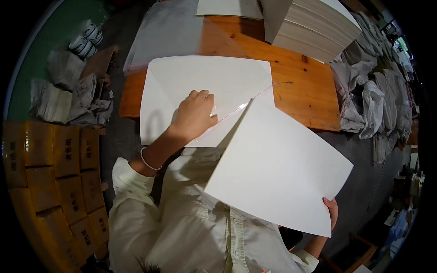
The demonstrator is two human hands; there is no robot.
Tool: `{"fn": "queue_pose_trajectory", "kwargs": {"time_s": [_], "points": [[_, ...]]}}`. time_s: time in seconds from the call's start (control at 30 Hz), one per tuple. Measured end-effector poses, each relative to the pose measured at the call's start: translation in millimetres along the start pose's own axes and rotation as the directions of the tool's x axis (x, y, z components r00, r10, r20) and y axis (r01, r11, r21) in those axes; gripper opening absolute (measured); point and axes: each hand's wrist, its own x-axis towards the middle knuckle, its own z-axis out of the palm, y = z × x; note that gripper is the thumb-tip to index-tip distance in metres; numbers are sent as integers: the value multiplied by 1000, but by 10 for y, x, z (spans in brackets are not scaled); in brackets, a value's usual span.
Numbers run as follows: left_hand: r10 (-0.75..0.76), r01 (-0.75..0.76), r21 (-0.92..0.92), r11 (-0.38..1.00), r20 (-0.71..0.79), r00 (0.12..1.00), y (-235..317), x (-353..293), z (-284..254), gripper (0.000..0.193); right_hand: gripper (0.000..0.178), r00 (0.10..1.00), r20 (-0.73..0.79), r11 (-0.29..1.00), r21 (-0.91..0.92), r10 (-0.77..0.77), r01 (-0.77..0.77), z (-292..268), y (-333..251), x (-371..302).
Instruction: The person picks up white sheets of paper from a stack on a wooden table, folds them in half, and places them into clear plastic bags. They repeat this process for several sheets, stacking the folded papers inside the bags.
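Note:
A white sheet (182, 73) lies flat on the wooden table, with a clear plastic bag (239, 108) spread across it; the bag's shiny edge runs diagonally. My left hand (195, 113) is closed over the bag, thumb at that edge, fingers curled. A bracelet circles my left wrist. In my right hand (332, 210) is a large white paper sheet (282, 168), gripped at its lower right corner and tilted in front of my body. Its far corner reaches the bag's edge. Whether it is one sheet or a thin stack, I cannot tell.
A pile of clear plastic bags (168, 34) lies at the table's (309, 104) back left. A tall stack of white paper (314, 29) stands at the back right. Yellow cartons (68, 159) are piled on the left, and grey-white sacks (364, 95) sit to the right.

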Motion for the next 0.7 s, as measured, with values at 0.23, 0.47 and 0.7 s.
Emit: {"fn": "queue_pose_trajectory", "kwargs": {"time_s": [0.23,0.47,0.7], "points": [[40,-31,135,990,-69,997,-5,94,152,6,45,989,39,990,24,140,-141,30,-108,171],[7,1,49,999,-159,987,-99,50,171,14,40,987,25,987,11,160,-160,102,-194,455],[-31,-3,-260,966,-128,991,-108,-95,17,18,42,997,3,996,35,78,-78,292,-206,602]]}}
